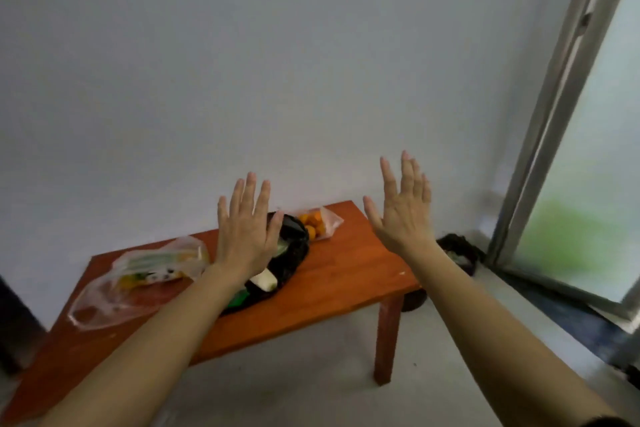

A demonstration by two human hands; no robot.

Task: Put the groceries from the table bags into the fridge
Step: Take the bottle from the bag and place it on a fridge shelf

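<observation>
Both hands raised over the tabletop, fingers spread, backs to the camera, holding nothing. Left hand (246, 231) in front of the black bag; right hand (403, 210) further right, above bare wood, well apart from the left.

Tabletop (346, 274): orange-brown wood, low, back edge close to or against the white wall (277, 62) (cannot tell which). Right end and front right corner free, one leg (387, 340) visible there.

Groceries, left to right:
- clear plastic bag (138, 277) near left end, lying flat, green and yellow packs inside, contents blurred.
- black bag (287, 263) at centre, mouth open, pale cylindrical item (264, 280) and something green showing at the near side; partly covered by left hand.
- small clear bag of oranges (317, 227) at back, just beside the black bag.

Open room: bare wood right of the oranges; grey floor (311, 385) in front and to the right.

Around: dark bundle (459, 251) on the floor in the corner past the right end. Metal-framed frosted glass door (571, 166) on the right, bottom track crossing the floor. Fridge not in view.
</observation>
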